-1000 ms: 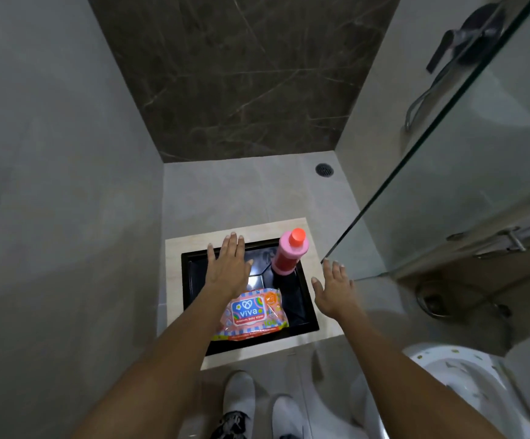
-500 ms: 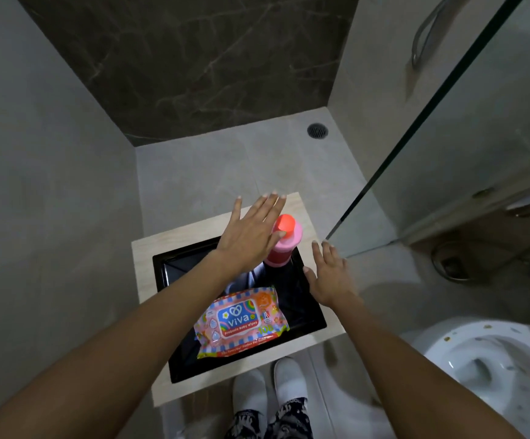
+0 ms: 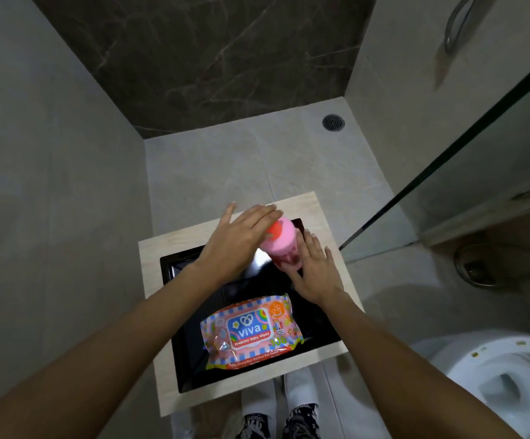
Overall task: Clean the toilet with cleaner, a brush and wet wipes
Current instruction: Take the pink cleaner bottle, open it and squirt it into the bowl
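Head view: left hand (image 3: pixel 236 243) and right hand (image 3: pixel 316 274) — both open — flank cleaner bottle (image 3: pixel 281 245).

Cleaner bottle (image 3: pixel 281 240): pink body, orange-red cap. Wipes pack (image 3: pixel 251 332): pink-orange ground, blue-and-white striped border, blue label with white "viva" lettering, rainbow bands, orange paw badge, red strip along bottom edge. Tray (image 3: pixel 191 372): glossy black. Board (image 3: pixel 312 204) under tray: pale beige, faint grain. Back wall (image 3: pixel 200 55): dark brown marble, thin pale veins. Side wall (image 3: pixel 45 153): plain grey. Floor (image 3: pixel 257 160): light grey tile. Floor drain (image 3: pixel 333 122): dark grey. Toilet (image 3: pixel 507 384): white, yellowish specks on rim. Socks (image 3: pixel 298 391): white, black patterned cuffs.
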The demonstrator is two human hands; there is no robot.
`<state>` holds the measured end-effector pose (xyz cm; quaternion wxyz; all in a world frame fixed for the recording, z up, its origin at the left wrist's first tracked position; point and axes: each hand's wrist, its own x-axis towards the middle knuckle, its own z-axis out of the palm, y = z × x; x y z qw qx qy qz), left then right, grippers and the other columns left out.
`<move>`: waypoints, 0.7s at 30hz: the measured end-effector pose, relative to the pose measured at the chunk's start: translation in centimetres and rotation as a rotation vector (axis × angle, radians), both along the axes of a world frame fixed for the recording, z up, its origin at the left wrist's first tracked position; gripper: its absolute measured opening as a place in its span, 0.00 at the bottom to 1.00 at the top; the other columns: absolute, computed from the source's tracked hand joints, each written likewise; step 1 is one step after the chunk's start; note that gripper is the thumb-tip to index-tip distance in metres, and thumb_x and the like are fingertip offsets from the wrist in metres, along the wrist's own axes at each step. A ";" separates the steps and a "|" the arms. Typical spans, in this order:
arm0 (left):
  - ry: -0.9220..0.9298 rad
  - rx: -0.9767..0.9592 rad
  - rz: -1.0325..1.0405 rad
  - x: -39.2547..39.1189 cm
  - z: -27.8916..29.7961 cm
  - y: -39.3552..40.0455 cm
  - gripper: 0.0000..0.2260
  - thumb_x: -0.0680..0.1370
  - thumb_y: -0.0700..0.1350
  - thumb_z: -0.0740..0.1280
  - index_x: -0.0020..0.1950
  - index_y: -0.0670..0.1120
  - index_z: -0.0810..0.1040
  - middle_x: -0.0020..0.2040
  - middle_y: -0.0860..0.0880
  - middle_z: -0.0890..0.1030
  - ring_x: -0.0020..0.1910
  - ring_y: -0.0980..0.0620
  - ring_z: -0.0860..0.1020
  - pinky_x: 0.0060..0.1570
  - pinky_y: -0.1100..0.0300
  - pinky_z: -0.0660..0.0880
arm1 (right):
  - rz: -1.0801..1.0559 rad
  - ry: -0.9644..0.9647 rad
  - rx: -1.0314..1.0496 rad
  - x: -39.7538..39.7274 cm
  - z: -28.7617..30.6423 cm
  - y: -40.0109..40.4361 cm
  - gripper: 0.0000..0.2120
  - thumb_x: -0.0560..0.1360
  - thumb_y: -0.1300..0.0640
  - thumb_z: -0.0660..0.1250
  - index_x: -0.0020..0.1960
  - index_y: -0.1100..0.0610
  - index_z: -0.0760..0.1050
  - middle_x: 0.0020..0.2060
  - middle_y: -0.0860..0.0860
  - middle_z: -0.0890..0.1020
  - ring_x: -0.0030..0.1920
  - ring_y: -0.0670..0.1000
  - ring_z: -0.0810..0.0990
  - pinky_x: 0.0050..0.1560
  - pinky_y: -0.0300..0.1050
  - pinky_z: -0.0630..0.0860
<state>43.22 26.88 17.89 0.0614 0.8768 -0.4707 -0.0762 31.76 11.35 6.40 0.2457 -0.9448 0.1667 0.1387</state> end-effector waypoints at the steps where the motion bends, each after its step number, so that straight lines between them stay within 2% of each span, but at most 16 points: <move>1: 0.054 -0.049 0.033 0.6 -0.1 1.0 0.21 0.81 0.41 0.59 0.74 0.48 0.63 0.74 0.49 0.66 0.72 0.50 0.65 0.70 0.50 0.55 | -0.009 -0.031 0.022 0.5 -0.3 0.6 0.38 0.79 0.40 0.56 0.79 0.54 0.42 0.79 0.52 0.47 0.78 0.51 0.46 0.76 0.54 0.47; 3: 0.131 -0.131 0.077 1.4 -0.3 2.9 0.22 0.77 0.35 0.63 0.71 0.43 0.68 0.70 0.45 0.71 0.67 0.45 0.72 0.66 0.52 0.62 | -0.024 -0.105 0.058 1.7 -0.9 1.9 0.40 0.77 0.40 0.61 0.79 0.56 0.45 0.79 0.53 0.49 0.78 0.52 0.49 0.76 0.52 0.48; 5: 0.128 -0.150 0.104 2.0 -0.9 4.4 0.23 0.75 0.32 0.65 0.70 0.42 0.70 0.68 0.44 0.74 0.64 0.44 0.74 0.63 0.52 0.65 | -0.044 -0.182 0.101 3.0 -1.2 3.1 0.43 0.74 0.42 0.67 0.79 0.59 0.49 0.78 0.54 0.54 0.78 0.54 0.53 0.76 0.51 0.51; 8: 0.110 -0.160 0.164 2.4 -1.9 5.6 0.19 0.78 0.36 0.64 0.69 0.43 0.71 0.67 0.45 0.75 0.64 0.45 0.74 0.66 0.48 0.62 | -0.146 -0.312 0.239 4.5 -1.3 4.5 0.45 0.67 0.47 0.76 0.76 0.60 0.58 0.73 0.56 0.67 0.73 0.56 0.65 0.72 0.52 0.64; 12: 0.044 -0.169 0.223 2.7 -2.9 6.4 0.17 0.80 0.44 0.61 0.68 0.43 0.72 0.64 0.44 0.77 0.62 0.44 0.76 0.67 0.43 0.60 | -0.170 -0.426 0.258 5.9 -1.7 5.0 0.36 0.63 0.55 0.78 0.67 0.62 0.71 0.58 0.57 0.80 0.58 0.59 0.78 0.60 0.55 0.75; 14: -0.007 -0.132 0.237 2.7 -2.9 6.5 0.17 0.80 0.48 0.62 0.67 0.43 0.73 0.61 0.44 0.79 0.60 0.44 0.77 0.68 0.42 0.58 | -0.162 -0.449 0.247 6.1 -1.8 5.1 0.32 0.62 0.59 0.77 0.64 0.63 0.73 0.52 0.58 0.81 0.53 0.59 0.79 0.55 0.56 0.76; 16: -0.061 -0.096 0.210 2.4 -2.5 6.3 0.18 0.79 0.50 0.64 0.65 0.42 0.75 0.58 0.43 0.80 0.58 0.44 0.78 0.69 0.41 0.56 | -0.172 -0.467 0.256 5.8 -1.8 5.1 0.32 0.62 0.61 0.78 0.63 0.65 0.74 0.53 0.59 0.81 0.53 0.60 0.79 0.56 0.56 0.76; 18: -0.133 -0.106 0.132 1.8 -1.8 5.9 0.20 0.77 0.50 0.66 0.65 0.40 0.75 0.56 0.43 0.81 0.56 0.44 0.79 0.68 0.39 0.59 | -0.203 -0.504 0.276 4.9 -1.4 5.0 0.32 0.61 0.61 0.79 0.63 0.66 0.74 0.54 0.60 0.81 0.54 0.61 0.80 0.56 0.56 0.76; 21: -0.245 -0.127 -0.052 0.4 -0.4 5.2 0.21 0.76 0.45 0.66 0.68 0.41 0.73 0.63 0.43 0.78 0.59 0.46 0.78 0.65 0.38 0.64 | -0.260 -0.562 0.297 3.0 0.1 4.5 0.31 0.62 0.56 0.78 0.63 0.63 0.75 0.55 0.57 0.81 0.54 0.58 0.80 0.55 0.50 0.77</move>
